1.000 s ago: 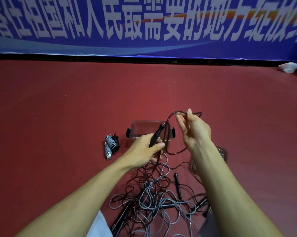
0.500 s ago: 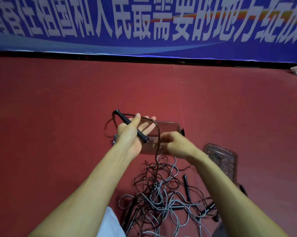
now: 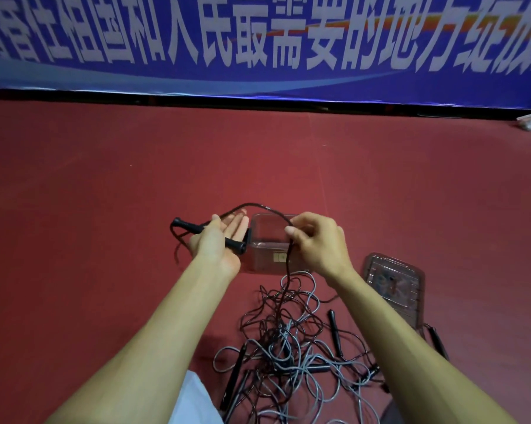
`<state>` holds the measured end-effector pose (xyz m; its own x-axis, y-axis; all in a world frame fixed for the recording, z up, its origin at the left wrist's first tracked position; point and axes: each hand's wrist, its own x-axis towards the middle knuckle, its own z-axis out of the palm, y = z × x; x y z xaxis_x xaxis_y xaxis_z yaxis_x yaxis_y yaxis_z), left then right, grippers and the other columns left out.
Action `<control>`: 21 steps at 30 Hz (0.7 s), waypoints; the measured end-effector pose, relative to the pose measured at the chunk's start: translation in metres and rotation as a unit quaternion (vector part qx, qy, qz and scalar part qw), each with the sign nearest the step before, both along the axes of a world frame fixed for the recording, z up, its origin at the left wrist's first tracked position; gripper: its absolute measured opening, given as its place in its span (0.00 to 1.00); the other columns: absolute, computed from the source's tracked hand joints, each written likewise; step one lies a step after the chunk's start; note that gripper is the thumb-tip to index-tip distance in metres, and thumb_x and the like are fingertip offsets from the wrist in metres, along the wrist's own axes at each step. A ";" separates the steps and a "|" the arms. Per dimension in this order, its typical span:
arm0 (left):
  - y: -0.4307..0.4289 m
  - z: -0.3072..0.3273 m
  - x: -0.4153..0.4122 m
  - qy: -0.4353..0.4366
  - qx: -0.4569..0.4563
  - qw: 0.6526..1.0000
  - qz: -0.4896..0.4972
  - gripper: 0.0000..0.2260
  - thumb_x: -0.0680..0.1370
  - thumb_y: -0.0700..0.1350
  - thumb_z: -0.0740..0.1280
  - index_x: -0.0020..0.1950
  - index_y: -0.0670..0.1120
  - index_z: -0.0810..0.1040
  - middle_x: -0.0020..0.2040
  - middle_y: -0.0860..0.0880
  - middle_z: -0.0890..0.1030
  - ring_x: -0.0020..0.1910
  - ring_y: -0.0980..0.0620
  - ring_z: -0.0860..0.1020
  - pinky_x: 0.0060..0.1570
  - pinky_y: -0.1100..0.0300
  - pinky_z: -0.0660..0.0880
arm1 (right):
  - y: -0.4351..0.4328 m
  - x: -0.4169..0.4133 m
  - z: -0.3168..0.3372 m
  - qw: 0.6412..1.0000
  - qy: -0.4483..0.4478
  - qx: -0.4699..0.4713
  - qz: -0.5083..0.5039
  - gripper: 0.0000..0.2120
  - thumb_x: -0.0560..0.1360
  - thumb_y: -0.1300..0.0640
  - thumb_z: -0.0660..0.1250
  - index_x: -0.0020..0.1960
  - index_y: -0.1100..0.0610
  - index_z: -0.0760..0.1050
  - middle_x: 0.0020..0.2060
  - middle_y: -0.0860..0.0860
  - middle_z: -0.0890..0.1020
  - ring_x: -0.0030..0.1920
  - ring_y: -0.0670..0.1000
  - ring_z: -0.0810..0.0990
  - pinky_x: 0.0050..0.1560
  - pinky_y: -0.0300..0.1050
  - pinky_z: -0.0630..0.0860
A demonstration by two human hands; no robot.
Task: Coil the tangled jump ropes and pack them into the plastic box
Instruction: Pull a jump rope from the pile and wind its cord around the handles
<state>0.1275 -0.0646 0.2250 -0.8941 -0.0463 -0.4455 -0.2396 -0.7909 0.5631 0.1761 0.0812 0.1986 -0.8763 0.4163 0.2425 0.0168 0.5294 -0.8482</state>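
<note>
Left grip (image 3: pixel 218 244) pins black handle (image 3: pixel 183 226) under thumb, fingers straight. Right grip (image 3: pixel 316 243) pinches dark rope (image 3: pixel 259 205), which arcs between both and drops into tangle (image 3: pixel 288 347) on floor (image 3: pixel 105 240). Clear box (image 3: pixel 270 266) behind.

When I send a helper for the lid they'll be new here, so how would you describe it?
From the blue banner come down the red floor to the rope tangle. Just beyond its right edge lies the lid. It is a flat, clear ribbed panel, unlike the deep clear box farther left.
</note>
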 end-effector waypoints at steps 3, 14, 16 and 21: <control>0.004 -0.005 0.003 0.030 -0.049 0.996 -0.072 0.05 0.83 0.36 0.58 0.48 0.37 0.71 0.42 0.38 0.79 0.39 0.42 0.83 0.42 0.53 0.82 | -0.001 0.003 0.009 0.995 0.047 -0.092 -0.012 0.03 0.76 0.61 0.70 0.45 0.54 0.81 0.37 0.52 0.85 0.28 0.45 0.81 0.27 0.38 0.77; 0.019 -0.027 0.022 0.296 -0.464 0.755 -0.357 0.08 0.82 0.41 0.63 0.57 0.43 0.80 0.49 0.44 0.85 0.47 0.53 0.83 0.52 0.54 0.79 | 0.012 0.005 0.033 0.886 0.197 -0.415 -0.053 0.02 0.77 0.64 0.67 0.47 0.60 0.75 0.33 0.54 0.83 0.25 0.47 0.76 0.27 0.42 0.79; 0.021 -0.030 0.024 0.328 -0.474 0.717 -0.392 0.09 0.81 0.40 0.64 0.58 0.44 0.80 0.47 0.48 0.85 0.45 0.59 0.82 0.50 0.58 0.79 | 0.018 0.005 0.033 0.868 0.222 -0.435 -0.085 0.02 0.78 0.64 0.67 0.47 0.61 0.74 0.33 0.55 0.83 0.25 0.48 0.75 0.27 0.42 0.78; 0.031 -0.032 0.029 0.358 -0.483 0.700 -0.385 0.05 0.80 0.39 0.66 0.51 0.46 0.82 0.45 0.49 0.85 0.46 0.60 0.83 0.48 0.58 0.81 | 0.028 0.008 0.033 0.831 0.231 -0.486 -0.141 0.05 0.77 0.65 0.68 0.51 0.63 0.73 0.35 0.57 0.82 0.25 0.49 0.76 0.27 0.41 0.78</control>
